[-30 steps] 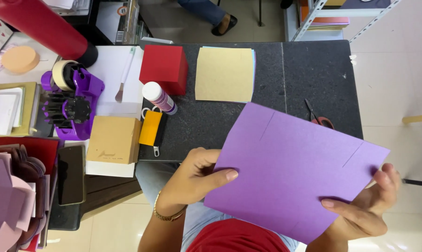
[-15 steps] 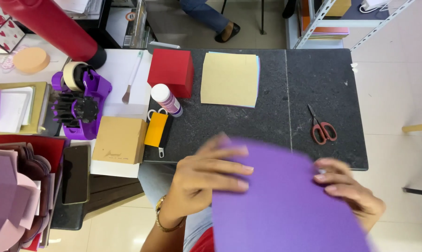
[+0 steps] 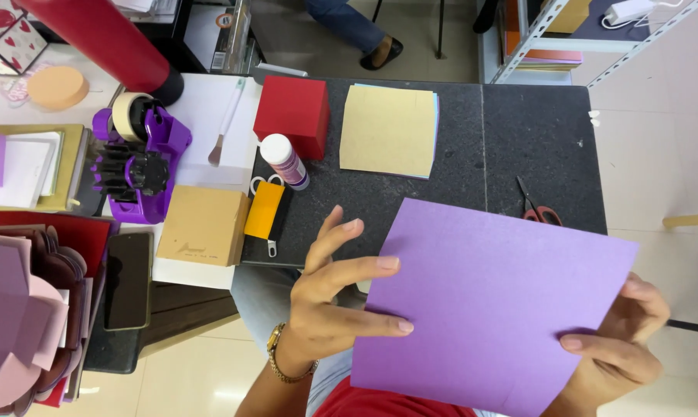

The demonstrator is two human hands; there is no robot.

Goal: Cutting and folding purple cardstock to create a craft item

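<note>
A large purple paper sheet [image 3: 492, 301] is held flat in front of me, over the near edge of the black table [image 3: 534, 131]. My left hand [image 3: 337, 293] touches its left edge with fingers spread and fingertips resting on the sheet. My right hand [image 3: 619, 344] pinches the sheet's right edge, thumb on top. A gold watch sits on my left wrist.
On the table lie a tan sheet stack [image 3: 387, 130], a red box [image 3: 291, 116], a glue bottle [image 3: 284, 161], an orange tool [image 3: 264, 210] and red-handled scissors [image 3: 536, 207]. Left are a purple tape dispenser [image 3: 140, 158], a cardboard box [image 3: 203, 225] and a phone [image 3: 126, 279].
The purple sheet, a second ago held tilted at the lower right, swung low toward me and now lies flatter and higher. My left fingers have spread onto its left edge.
</note>
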